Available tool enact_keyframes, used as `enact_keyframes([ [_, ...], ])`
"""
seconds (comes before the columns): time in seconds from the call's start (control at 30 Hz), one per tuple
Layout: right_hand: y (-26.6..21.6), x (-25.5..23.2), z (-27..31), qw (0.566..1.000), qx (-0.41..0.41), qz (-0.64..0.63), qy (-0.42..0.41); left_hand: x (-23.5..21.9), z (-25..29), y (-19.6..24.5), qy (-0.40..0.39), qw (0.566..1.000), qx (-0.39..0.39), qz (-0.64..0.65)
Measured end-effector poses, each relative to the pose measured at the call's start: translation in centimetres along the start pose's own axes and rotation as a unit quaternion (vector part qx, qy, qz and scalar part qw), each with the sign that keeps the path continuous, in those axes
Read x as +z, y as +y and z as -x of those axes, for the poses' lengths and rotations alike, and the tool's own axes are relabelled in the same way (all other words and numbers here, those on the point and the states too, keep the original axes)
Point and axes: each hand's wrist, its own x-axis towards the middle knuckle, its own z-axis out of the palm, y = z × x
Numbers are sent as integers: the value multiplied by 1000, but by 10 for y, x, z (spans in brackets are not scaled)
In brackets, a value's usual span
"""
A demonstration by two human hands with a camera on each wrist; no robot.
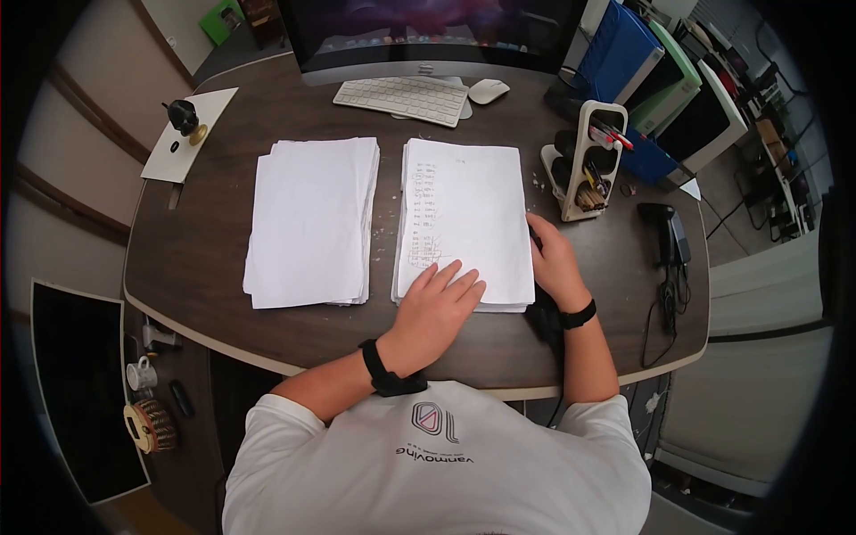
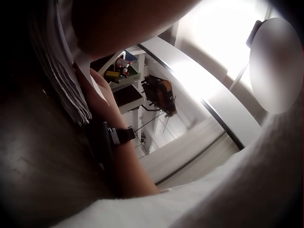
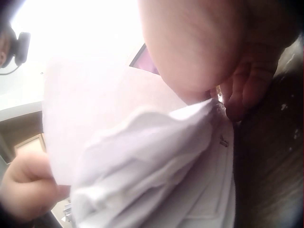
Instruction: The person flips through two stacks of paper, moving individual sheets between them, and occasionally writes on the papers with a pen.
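Two stacks of white paper lie side by side on the desk. The right stack (image 1: 477, 205) has a top sheet with columns of small figures along its left side, some circled. My left hand (image 1: 434, 314) rests over that stack's lower left part, fingers spread on the sheet. At the stack's right edge, my right hand (image 1: 557, 267) grips the paper's side, with fingers curled low near the desktop in the right wrist view. There the sheet edges (image 3: 156, 166) look wavy and fanned. The left stack (image 1: 312, 223) has a blank top sheet and slightly uneven edges.
A keyboard (image 1: 401, 98) and mouse (image 1: 489, 91) lie before the monitor (image 1: 428, 36). A pen holder (image 1: 593, 160) stands right of the stacks, with binders (image 1: 620, 53) behind it. A barcode scanner (image 1: 664, 236) with its cable lies at the right edge.
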Motion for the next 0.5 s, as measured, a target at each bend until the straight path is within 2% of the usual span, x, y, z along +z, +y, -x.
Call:
enact_keyframes([
  [0.03, -2, 0, 0, 1000, -1, 1, -2, 1, 1, 0, -1, 1000, 0, 7],
  [0.1, -8, -1, -1, 997, 66, -50, -4, 3, 3, -3, -6, 1000, -1, 9],
  [0.2, -10, 0, -1, 994, 62, -87, 23, 4, 6, -5, -16, 1000, -6, 22],
  [0.33, -9, 0, -1, 993, 77, -89, 16, 1, 6, -7, -16, 998, 1, 59],
  [0.43, -4, 0, 0, 996, 56, -68, 10, -15, 8, -11, 4, 995, -2, 100],
  [0.5, -17, -7, -1, 995, 97, -27, -23, -38, 12, -21, 28, 995, -6, 94],
])
